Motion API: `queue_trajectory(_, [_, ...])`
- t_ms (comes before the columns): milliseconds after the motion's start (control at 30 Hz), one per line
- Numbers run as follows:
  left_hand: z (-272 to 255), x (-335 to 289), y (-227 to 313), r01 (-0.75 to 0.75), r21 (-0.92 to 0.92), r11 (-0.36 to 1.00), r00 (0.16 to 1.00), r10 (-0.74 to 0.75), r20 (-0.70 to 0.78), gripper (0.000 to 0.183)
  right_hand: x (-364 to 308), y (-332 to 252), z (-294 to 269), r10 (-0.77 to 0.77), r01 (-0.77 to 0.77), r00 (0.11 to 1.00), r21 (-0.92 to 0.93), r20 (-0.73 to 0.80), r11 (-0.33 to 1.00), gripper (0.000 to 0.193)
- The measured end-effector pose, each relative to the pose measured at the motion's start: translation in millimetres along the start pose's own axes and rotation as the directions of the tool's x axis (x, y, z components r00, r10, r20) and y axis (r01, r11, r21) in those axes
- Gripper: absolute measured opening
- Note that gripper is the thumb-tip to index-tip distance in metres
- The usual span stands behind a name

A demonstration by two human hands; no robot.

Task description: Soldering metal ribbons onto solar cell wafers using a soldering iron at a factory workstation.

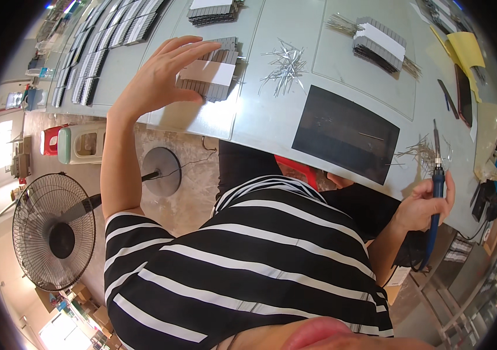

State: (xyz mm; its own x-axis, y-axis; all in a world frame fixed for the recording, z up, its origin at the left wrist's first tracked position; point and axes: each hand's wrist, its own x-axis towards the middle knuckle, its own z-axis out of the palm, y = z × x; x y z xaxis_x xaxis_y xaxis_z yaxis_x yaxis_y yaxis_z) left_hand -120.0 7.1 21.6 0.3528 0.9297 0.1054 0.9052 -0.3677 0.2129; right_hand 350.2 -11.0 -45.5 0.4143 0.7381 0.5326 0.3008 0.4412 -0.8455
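Note:
My left hand (154, 77) reaches over a stack of grey strips with a white band (216, 73) near the table's front edge. Its fingers and thumb are spread along the stack's left side; whether they press on it I cannot tell. In my right hand (426, 204) is a soldering iron (437, 178) with a blue handle, held upright with its tip pointing away from me. Thin metal wires (417, 149) lie scattered beside the iron. A dark rectangular mat (342, 131) sits between my hands, with a few loose wires on it.
A pile of silvery wires (286, 65) lies beyond the mat. Farther off are another banded stack (379, 44) and rows of strips (92, 67). A phone (463, 96) and yellow sheet (466, 49) lie at right. A fan (61, 239) stands at left.

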Motion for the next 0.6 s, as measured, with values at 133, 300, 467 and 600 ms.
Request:
queue_trajectory(133, [2,1,-3,-0.056,-0.051,0.997,0.997,0.054,-0.053,0.098,-3,-10,16,-0.133,0.14,0.99,-0.239,0.042,0.961,0.054])
queue_trajectory(300, [1,2,-7,-0.103,-0.108,0.989,0.993,0.097,-0.064,0.096,-8,-16,20,0.0,-0.002,0.992,0.01,0.125,1.0,0.047])
queue_trajectory(467, [-3,7,-11,-0.149,-0.179,0.972,0.986,0.134,-0.095,0.089,-5,-12,14,-0.013,0.038,0.972,-0.101,0.237,0.994,0.024])
queue_trajectory(600, [-11,14,2,-0.19,-0.159,0.969,0.978,0.173,-0.114,0.08,-3,-8,32,-0.086,0.151,0.964,-0.253,0.25,0.956,0.035])
